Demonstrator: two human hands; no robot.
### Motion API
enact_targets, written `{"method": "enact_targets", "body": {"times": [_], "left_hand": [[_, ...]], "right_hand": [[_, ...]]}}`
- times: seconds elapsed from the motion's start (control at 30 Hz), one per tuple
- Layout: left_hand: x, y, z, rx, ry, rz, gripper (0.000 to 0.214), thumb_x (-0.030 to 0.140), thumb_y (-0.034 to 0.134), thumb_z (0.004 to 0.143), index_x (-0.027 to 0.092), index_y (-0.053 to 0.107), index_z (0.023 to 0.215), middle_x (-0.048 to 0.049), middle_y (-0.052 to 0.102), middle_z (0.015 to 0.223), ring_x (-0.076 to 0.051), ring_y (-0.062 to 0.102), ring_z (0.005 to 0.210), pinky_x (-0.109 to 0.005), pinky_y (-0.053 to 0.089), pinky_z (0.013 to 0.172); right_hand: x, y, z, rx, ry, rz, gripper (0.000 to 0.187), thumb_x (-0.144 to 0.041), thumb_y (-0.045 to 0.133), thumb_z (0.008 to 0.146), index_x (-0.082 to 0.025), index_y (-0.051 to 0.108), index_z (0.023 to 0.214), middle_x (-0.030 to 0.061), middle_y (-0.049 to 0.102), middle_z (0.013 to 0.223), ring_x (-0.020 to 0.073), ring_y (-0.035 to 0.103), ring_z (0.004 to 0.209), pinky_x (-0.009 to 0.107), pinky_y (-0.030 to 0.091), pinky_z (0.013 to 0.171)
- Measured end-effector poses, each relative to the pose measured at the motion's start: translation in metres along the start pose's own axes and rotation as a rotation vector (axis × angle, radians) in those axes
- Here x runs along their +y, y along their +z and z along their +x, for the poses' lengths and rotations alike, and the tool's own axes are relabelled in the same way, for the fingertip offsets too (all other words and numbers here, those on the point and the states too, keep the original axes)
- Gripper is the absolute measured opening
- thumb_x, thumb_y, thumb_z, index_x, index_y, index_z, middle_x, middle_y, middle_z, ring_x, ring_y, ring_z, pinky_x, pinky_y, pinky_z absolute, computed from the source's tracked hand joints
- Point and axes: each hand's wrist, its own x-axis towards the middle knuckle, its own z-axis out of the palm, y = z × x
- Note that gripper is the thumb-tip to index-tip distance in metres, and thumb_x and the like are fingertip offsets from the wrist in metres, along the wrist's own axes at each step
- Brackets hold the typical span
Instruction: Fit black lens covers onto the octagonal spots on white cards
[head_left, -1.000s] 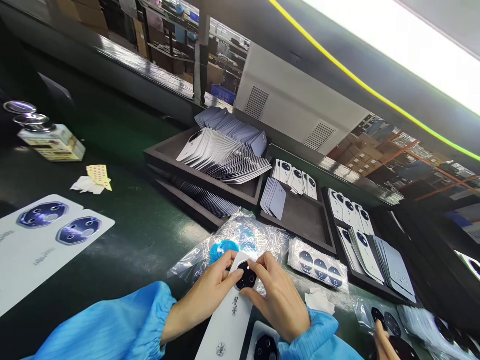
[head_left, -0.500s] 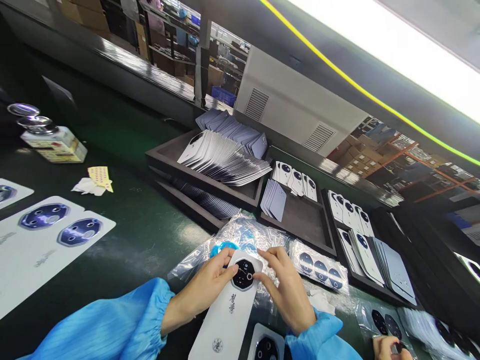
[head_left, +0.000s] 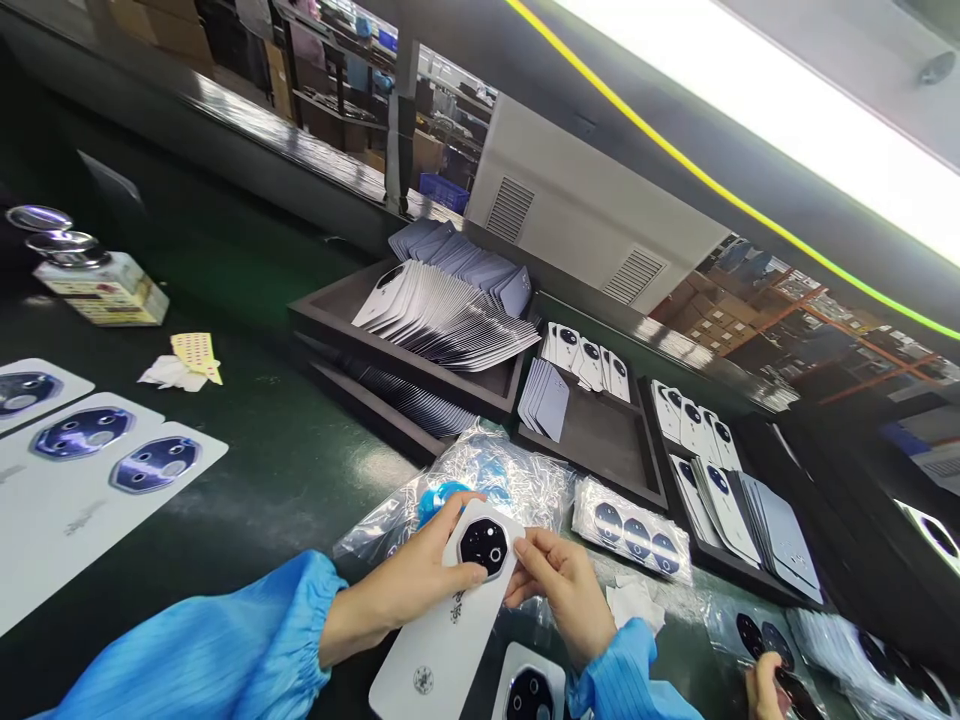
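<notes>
A white phone back cover with a dark octagonal camera plate lies tilted in front of me, with dark script and a round seal printed on it. My left hand grips its left side, the thumb lying across just below the camera plate. At the upper right edge of the cover, my right hand pinches with thumb and fingertips. Whether a thin film is between those fingers, I cannot tell. A second white cover lies just right of the first, partly hidden by my right sleeve.
Clear plastic bags lie beyond my hands, beside a pack of camera plates. Black trays of covers stand behind. Large white sheets and a bottle are left. Another person's hand is at lower right.
My right hand has closed from spread fingers to a pinch at the cover's upper right edge. My left thumb has slid from the camera plate to below it.
</notes>
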Motion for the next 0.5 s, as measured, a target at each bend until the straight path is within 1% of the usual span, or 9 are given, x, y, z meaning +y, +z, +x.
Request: {"method": "enact_targets", "body": {"times": [0.07,0.13,0.23,0.37,0.43,0.5], "left_hand": [[0.000,0.000,0.000,0.015,0.003,0.026,0.063,0.018,0.057,0.065,0.024,0.034,0.123,0.0027,0.061,0.081,-0.018,0.057,0.070,-0.025,0.042,0.057],[0.000,0.000,0.000,0.030,0.006,0.085,0.058,0.016,0.057,0.064,0.024,0.036,0.118,0.0039,0.058,0.077,-0.018,0.055,0.067,-0.024,0.041,0.055],[-0.001,0.000,0.001,0.043,0.022,0.183,0.050,0.018,0.061,0.064,0.024,0.038,0.108,0.0042,0.056,0.077,-0.018,0.055,0.070,-0.024,0.040,0.057],[0.004,-0.002,0.003,0.098,0.061,0.257,0.035,0.029,0.065,0.066,0.023,0.038,0.088,0.0066,0.050,0.068,-0.017,0.051,0.067,-0.025,0.036,0.057],[0.006,-0.002,0.005,0.111,0.104,0.239,0.032,0.032,0.063,0.067,0.024,0.035,0.078,0.0076,0.046,0.065,-0.016,0.048,0.065,-0.025,0.033,0.057],[0.008,-0.003,0.005,0.123,0.134,0.207,0.029,0.034,0.060,0.071,0.024,0.033,0.074,0.0075,0.043,0.064,-0.016,0.045,0.065,-0.026,0.032,0.058]], "right_hand": [[0.004,0.001,-0.001,-0.003,-0.001,0.006,0.051,-0.064,0.066,0.068,-0.015,0.059,0.078,-0.0011,0.061,0.055,0.0133,0.061,0.050,0.025,0.049,0.054],[0.008,0.003,-0.002,0.001,-0.008,0.010,0.050,-0.064,0.064,0.071,-0.015,0.059,0.078,-0.0012,0.061,0.055,0.0136,0.061,0.049,0.025,0.050,0.054],[0.009,0.009,-0.004,0.015,-0.014,0.006,0.051,-0.066,0.063,0.070,-0.017,0.057,0.076,-0.0022,0.059,0.053,0.0138,0.060,0.047,0.025,0.049,0.051],[0.002,0.022,-0.008,0.052,-0.014,-0.016,0.058,-0.076,0.060,0.064,-0.019,0.049,0.069,-0.0048,0.053,0.047,0.0119,0.056,0.041,0.024,0.047,0.048],[-0.003,0.028,-0.009,0.072,-0.028,-0.032,0.061,-0.079,0.058,0.061,-0.019,0.048,0.069,-0.0060,0.050,0.047,0.0110,0.055,0.041,0.024,0.048,0.048],[-0.006,0.032,-0.010,0.086,-0.052,-0.039,0.061,-0.080,0.058,0.060,-0.020,0.047,0.069,-0.0059,0.049,0.051,0.0109,0.054,0.042,0.025,0.048,0.048]]}}
